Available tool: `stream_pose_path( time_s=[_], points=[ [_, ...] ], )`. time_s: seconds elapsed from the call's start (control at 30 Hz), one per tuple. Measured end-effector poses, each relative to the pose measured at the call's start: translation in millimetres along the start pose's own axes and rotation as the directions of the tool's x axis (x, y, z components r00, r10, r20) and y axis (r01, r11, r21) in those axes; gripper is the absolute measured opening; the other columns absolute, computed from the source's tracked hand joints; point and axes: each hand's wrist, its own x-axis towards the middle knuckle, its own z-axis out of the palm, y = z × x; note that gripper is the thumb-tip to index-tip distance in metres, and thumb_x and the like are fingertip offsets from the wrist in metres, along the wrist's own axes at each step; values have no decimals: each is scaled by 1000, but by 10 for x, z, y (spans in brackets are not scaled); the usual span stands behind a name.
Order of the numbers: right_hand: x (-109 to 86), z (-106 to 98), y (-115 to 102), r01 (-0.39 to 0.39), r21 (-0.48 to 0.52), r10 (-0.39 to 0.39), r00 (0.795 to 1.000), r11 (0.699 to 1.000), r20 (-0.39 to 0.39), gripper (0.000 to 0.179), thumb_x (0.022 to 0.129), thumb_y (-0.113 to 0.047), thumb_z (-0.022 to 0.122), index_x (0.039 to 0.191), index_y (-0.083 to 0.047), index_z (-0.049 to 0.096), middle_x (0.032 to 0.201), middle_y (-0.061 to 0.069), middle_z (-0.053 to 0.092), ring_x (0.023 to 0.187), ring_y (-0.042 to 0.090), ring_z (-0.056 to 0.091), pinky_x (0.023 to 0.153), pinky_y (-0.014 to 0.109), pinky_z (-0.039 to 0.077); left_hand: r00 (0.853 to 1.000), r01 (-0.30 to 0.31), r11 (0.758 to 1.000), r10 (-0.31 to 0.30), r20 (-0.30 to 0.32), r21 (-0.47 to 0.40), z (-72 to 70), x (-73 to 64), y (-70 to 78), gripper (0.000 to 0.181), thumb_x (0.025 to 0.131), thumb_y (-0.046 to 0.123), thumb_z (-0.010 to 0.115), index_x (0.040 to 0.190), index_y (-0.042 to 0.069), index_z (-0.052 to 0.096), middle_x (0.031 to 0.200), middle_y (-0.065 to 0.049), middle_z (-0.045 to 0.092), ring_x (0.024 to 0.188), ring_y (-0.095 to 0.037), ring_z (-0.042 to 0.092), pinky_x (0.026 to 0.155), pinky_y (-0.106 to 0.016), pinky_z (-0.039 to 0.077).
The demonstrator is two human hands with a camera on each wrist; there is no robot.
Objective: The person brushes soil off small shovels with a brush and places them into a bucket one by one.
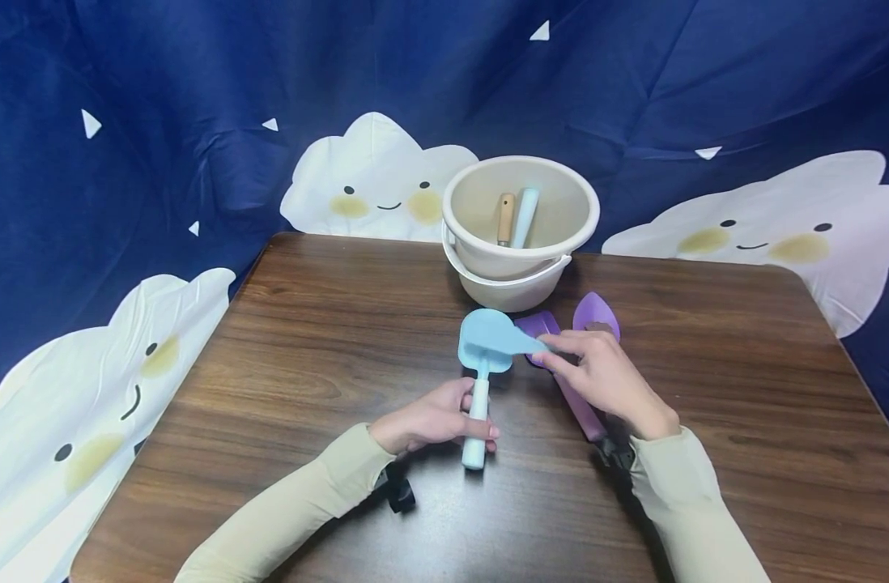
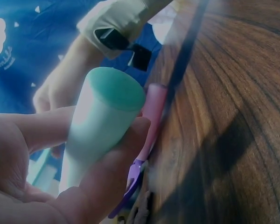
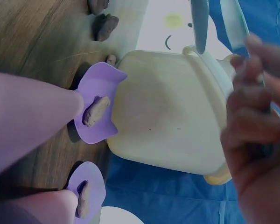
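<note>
My left hand (image 1: 440, 417) grips a toy shovel by its pale handle (image 2: 95, 126), holding it upright in the head view with its light blue blade (image 1: 481, 320) pointing away from me. My right hand (image 1: 597, 372) pinches the narrow end of a flat, tapered light blue piece (image 1: 513, 340). The wide part of that piece overlaps the blade in the head view. Beneath the right hand lie a purple shovel (image 3: 107, 88) and a purple trowel (image 1: 596, 308), each with a brown lump (image 3: 97, 111) on its blade.
A cream bucket (image 1: 470, 202) with its handle down stands at the table's back. Inside it lean a wooden handle (image 1: 506, 217) and a light blue handle (image 1: 526, 214). More brown lumps (image 3: 106, 28) lie on the wooden table (image 1: 328, 340), near the bucket. A blue curtain (image 1: 197, 65) hangs behind.
</note>
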Motion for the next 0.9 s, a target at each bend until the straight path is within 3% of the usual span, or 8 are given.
stream_pose_path(
  time_s=[0.1, 0.2, 0.4, 0.67, 0.9],
  points=[
    [-26, -43, -42, -43, 28, 39, 993, 999, 113, 32, 88, -25, 71, 113, -6, 72, 111, 10, 72, 98, 21, 67, 81, 40, 55, 1000, -2, 1000, 2, -15, -14, -11, 7, 8, 44, 84, -10, 63, 119, -10, 36, 83, -10, 64, 76, -24, 71, 77, -40, 61],
    [-46, -62, -50, -40, 21, 36, 989, 999, 146, 31, 89, -26, 70, 113, -6, 72, 112, 11, 71, 100, 21, 67, 82, 40, 55, 1000, -7, 1000, 7, -21, 5, -21, 6, 13, 45, 84, -10, 63, 120, -10, 36, 83, -10, 65, 78, -26, 72, 76, -39, 61],
    [-53, -35, -26, 27, -93, -19, 996, 995, 92, 29, 87, -23, 72, 111, -7, 73, 108, 10, 73, 92, 22, 68, 77, 43, 56, 1000, -19, 1000, 19, -6, 22, -34, -6, 8, 43, 84, -9, 64, 118, -9, 37, 80, -7, 66, 81, -27, 72, 78, -38, 61],
    [-21, -13, 5, 28, -245, -32, 999, 969, -12, 28, 87, -26, 71, 110, -12, 73, 92, 4, 74, 77, 23, 64, 62, 46, 53, 1000, -30, 999, 30, 5, 28, -20, -18, -3, 38, 85, -10, 62, 115, -9, 38, 78, -6, 65, 77, -23, 71, 80, -38, 60],
    [-3, 41, 84, 47, -277, -101, 977, 960, -186, 24, 84, -20, 74, 106, -12, 74, 71, -3, 62, 57, 16, 51, 46, 36, 43, 1000, -22, 1000, 21, 14, 20, -6, -39, -8, 36, 85, -9, 62, 114, -8, 40, 80, -6, 64, 78, -22, 71, 82, -41, 60]
  ],
)
